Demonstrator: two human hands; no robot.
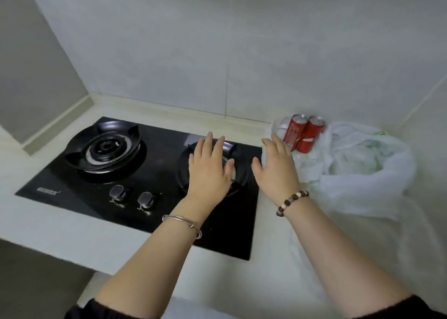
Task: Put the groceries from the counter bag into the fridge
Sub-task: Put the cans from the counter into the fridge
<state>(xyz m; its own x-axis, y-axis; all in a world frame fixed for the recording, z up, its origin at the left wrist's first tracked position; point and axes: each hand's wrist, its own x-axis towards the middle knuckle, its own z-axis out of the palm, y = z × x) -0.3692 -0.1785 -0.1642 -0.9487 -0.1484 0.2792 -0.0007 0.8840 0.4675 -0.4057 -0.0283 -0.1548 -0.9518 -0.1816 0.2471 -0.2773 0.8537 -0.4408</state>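
1. The task looks barely begun. Both hands are empty, with fingers straight and spread. The left hand (209,166) hovers over the gas hob (150,173), and the right hand (275,166) is just beside two red drink cans (312,135).
2. The cans stand upright at the mouth of the white plastic bag (362,168) on the counter (60,222).
3. Next, the right hand probably has to wrap round one can.
4. The walls close in behind the bag, so lifting towards the counter's front is freer. The fridge is out of view.
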